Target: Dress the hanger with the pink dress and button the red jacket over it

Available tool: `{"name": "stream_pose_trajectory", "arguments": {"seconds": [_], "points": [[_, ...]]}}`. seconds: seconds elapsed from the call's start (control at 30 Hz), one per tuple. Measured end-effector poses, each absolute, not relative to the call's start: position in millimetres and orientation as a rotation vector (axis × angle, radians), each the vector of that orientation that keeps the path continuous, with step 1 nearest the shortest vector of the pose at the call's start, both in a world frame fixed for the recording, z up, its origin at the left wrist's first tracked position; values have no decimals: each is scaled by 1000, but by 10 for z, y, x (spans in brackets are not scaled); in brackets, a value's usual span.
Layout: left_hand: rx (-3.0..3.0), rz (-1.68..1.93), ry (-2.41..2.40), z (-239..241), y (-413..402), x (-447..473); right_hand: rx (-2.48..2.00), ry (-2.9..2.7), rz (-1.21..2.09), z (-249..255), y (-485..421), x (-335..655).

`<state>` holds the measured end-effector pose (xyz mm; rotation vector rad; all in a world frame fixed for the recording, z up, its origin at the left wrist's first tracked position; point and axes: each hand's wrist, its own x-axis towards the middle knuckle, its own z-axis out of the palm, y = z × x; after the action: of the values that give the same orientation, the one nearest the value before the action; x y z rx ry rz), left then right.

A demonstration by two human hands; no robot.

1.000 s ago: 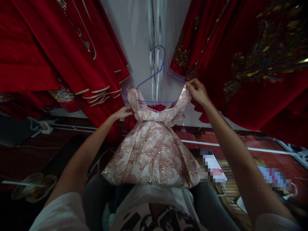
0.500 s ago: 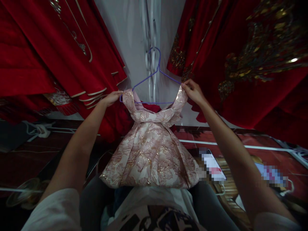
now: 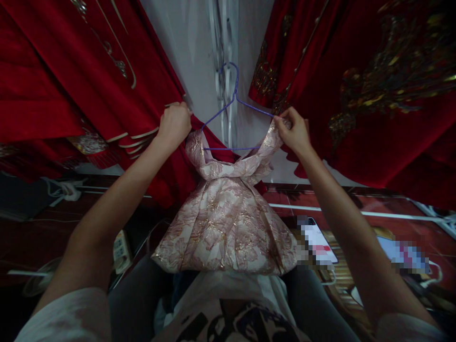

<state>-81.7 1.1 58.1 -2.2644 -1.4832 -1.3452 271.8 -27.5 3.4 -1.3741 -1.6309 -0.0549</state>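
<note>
My right hand (image 3: 294, 130) pinches the right strap of the dress (image 3: 228, 228) at that end of the purple wire hanger (image 3: 231, 148). My left hand (image 3: 174, 124) is a closed fist at the other end, and what it clamps is hidden. The dress hangs below and between both grips. I judge the straps should seat evenly over the wire shoulders, with equal pull so the hanger stays level. It is pale pink brocade with gold flowers, broad straps and a stiff, flaring pleated skirt.
</note>
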Motion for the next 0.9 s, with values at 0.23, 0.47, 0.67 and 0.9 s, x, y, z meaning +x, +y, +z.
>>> {"name": "stream_pose_trajectory", "arguments": {"seconds": [0.23, 0.47, 0.67, 0.9], "points": [[-2386, -1484, -1400, 557, 161, -668, -1362, -1622, -64, 73, -375, 2649], [-2574, -1610, -1319, 472, 252, -158, -1358, -1647, 57, -11, -262, 2682], [-2665, -1548, -1334, 504, 233, -351, -1697, -1886, 777, 389, 330, 2739], [-2655, -1499, -1347, 454, 219, -440, -1708, -2233, 1522, 311, 587, 2123]]}}
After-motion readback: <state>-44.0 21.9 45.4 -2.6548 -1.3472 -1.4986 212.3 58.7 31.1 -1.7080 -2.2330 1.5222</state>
